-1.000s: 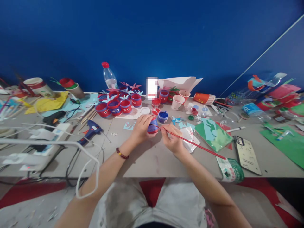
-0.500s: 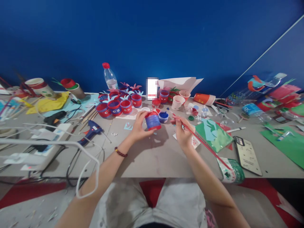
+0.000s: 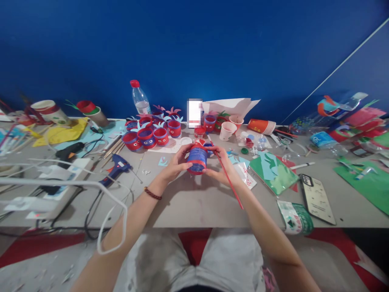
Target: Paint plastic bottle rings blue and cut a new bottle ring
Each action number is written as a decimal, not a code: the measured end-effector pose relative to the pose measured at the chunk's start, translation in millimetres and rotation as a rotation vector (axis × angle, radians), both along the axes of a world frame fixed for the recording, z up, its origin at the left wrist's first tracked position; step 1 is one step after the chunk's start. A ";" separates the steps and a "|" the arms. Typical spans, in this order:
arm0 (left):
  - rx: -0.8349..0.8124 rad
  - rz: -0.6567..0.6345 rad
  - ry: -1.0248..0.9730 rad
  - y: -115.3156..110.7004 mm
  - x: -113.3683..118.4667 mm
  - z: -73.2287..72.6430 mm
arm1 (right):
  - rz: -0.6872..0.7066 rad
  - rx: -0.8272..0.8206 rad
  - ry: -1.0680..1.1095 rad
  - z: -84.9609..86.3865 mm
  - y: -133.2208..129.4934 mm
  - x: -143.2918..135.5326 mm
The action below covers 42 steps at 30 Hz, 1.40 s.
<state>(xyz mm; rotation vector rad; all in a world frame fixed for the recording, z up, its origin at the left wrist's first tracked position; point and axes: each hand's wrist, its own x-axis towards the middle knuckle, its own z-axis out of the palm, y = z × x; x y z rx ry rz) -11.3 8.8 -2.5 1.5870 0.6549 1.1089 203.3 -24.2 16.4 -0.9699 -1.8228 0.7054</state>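
In front of me a small cup [image 3: 197, 156], painted blue with red bands at top and bottom, is held between both hands. My left hand [image 3: 176, 165] grips its left side, thumb toward the lower band. My right hand [image 3: 225, 167] touches the cup's right side and also holds a red-handled paintbrush [image 3: 227, 177], its handle slanting down toward my wrist. Just behind the right fingers sits a tub of blue paint [image 3: 209, 144], mostly hidden. A tub of red paint [image 3: 199, 131] stands farther back.
Several finished cups with eyes and paper leaves [image 3: 147, 138] cluster behind on the left. A blue glue gun [image 3: 119, 165] and a power strip [image 3: 68, 184] with cables lie left. At right are a paper cup [image 3: 227, 131], green packet [image 3: 275, 174], and phone [image 3: 317, 198].
My right hand has moved left, bringing the paintbrush along, and now touches the cup's right side. The cup has turned and tipped slightly in my left hand.
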 end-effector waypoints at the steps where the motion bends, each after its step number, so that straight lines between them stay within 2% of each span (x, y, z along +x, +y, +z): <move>1: 0.006 -0.006 0.002 0.4 -0.6 -0.3 | -0.003 -0.014 -0.011 0.6 -0.6 0.0; 7: 0.162 -0.030 0.137 5.3 -3.2 -3.7 | -0.025 0.012 -0.082 0.4 -0.7 2.3; 13: 0.362 0.060 0.303 3.1 -0.4 0.8 | -0.016 0.123 -0.182 -2.4 2.1 6.6; 17: 0.406 0.131 0.357 2.6 0.1 4.2 | -0.015 0.134 -0.218 -2.4 1.8 6.0; 21: 0.408 0.146 0.362 4.6 -0.3 1.3 | 0.004 0.142 -0.210 -0.1 1.4 6.3; 25: 0.407 0.247 0.421 6.8 -0.3 -4.4 | 0.031 0.106 -0.100 5.5 0.2 7.8; 28: 0.440 0.352 0.468 7.1 0.8 -6.5 | -0.024 0.076 0.074 6.1 0.0 8.2; 32: 0.541 0.453 0.490 5.0 3.7 -6.0 | -0.115 0.017 0.295 -2.7 4.7 8.8; 36: 0.643 0.543 0.563 3.3 5.2 -6.8 | -0.120 -0.018 0.447 -11.4 10.9 9.4; 42: 0.728 0.572 0.619 3.1 5.6 -8.3 | -0.120 -0.135 0.530 -9.1 9.0 4.8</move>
